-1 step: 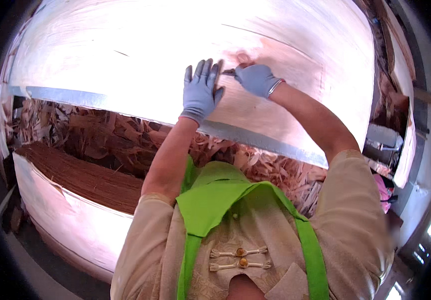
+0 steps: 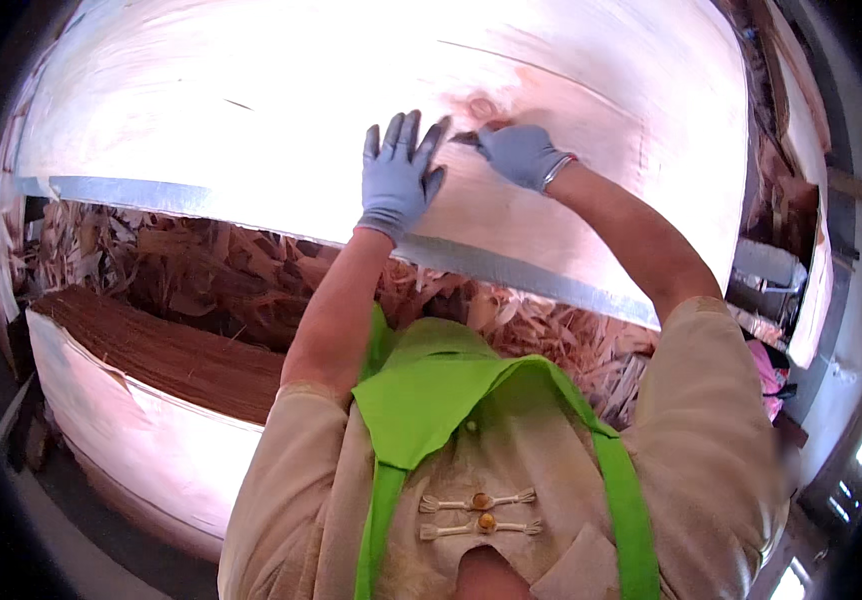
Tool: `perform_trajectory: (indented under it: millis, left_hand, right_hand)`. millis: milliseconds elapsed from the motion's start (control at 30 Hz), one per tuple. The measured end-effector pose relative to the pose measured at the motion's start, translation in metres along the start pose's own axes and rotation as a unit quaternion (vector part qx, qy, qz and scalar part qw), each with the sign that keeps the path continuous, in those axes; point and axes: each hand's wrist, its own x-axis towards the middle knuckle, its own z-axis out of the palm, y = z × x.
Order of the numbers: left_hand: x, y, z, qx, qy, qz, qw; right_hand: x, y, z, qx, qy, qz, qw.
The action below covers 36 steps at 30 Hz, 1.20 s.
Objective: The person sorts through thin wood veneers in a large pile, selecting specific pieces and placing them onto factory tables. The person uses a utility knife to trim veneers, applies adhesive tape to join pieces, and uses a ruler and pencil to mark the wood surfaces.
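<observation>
A large pale wood veneer sheet [image 2: 281,150], bright with glare, spreads before me. My left hand [image 2: 398,180], in a grey-blue glove with dark fingertips, lies flat on it, fingers apart. Just to its right, my right hand [image 2: 523,157], gloved alike, is closed around a small knife [image 2: 465,138]. Its dark blade points left toward my left fingertips, and most of the handle is hidden in my grip. Beyond the knife, the sheet shows a round reddish knot [image 2: 481,107] and a long thin dark crack [image 2: 511,60].
A grey metal strip [image 2: 131,190] runs along the near edge under the sheet. Torn veneer scraps [image 2: 221,265] fill the gap below it. At the near left stands a stack of veneer sheets [image 2: 151,355]. A pink item [image 2: 766,370] is at the far right.
My right hand and the knife have shifted slightly right and away from my left hand. The left hand has moved a touch to the left and its fingers look a little more spread.
</observation>
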Motion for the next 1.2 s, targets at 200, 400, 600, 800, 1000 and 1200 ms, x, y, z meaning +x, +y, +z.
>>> perform_trajectory:
  millis: [200,400,600,800,1000,1200]
  left_hand:
    - [0.001,0.007,-0.007,0.008,0.023,0.017,1.0]
    - [0.003,0.008,-0.005,0.021,0.028,0.027,0.999]
    - [0.001,0.009,0.0,0.04,0.032,0.042,0.998]
    - [-0.004,0.014,0.0,0.054,0.028,0.045,0.997]
    - [-0.008,0.012,0.003,0.077,0.043,0.041,0.995]
    - [0.0,0.016,-0.003,0.082,0.024,0.042,0.995]
  right_hand:
    - [-0.096,0.002,0.025,0.113,-0.005,0.221,0.969]
    - [-0.176,-0.028,0.067,0.16,-0.017,0.384,0.909]
    - [-0.26,-0.06,0.109,0.187,0.013,0.49,0.851]
    - [-0.374,-0.084,0.139,0.191,-0.069,0.537,0.819]
    - [-0.331,-0.057,0.098,0.24,0.144,0.465,0.84]
    - [-0.168,-0.047,0.053,0.4,0.128,0.295,0.858]
